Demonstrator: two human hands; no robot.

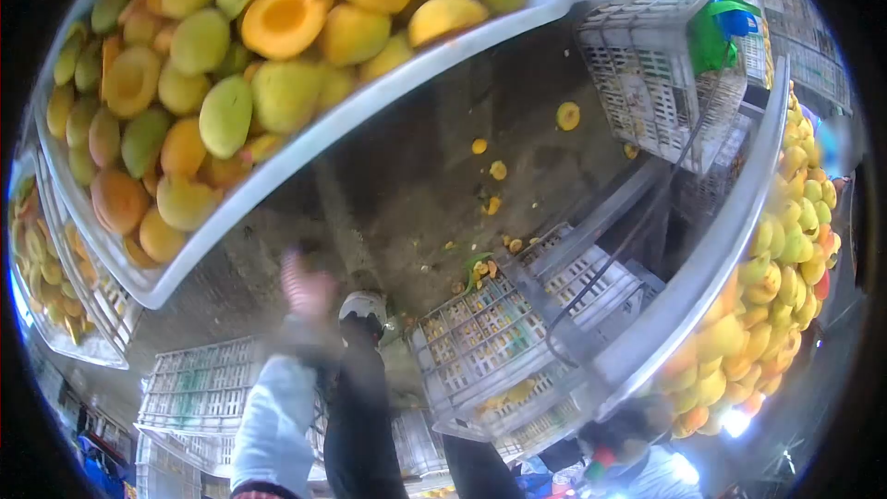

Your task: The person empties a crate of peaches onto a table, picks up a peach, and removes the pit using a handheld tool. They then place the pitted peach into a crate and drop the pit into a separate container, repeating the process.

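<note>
A person's motion-blurred left hand (309,286) — gripping or empty, one cannot tell — hangs near a white-rimmed plastic tray (370,103) heaped with yellow-green, oval fruit (226,117), some halved; the right hand is out of view. Slatted white plastic crates (485,333) stand on the dark, littered floor (434,176).

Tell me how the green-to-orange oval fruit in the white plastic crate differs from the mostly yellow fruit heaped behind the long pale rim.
The crate fruit includes cut halves with hollow centres; the heaped fruit looks whole. The crate fruit runs from green to orange; the heaped fruit is mostly yellow with some reddish patches. The crate fruit appears larger in view; the heaped fruit appears smaller. Both lie in loose, crowded piles.
</note>
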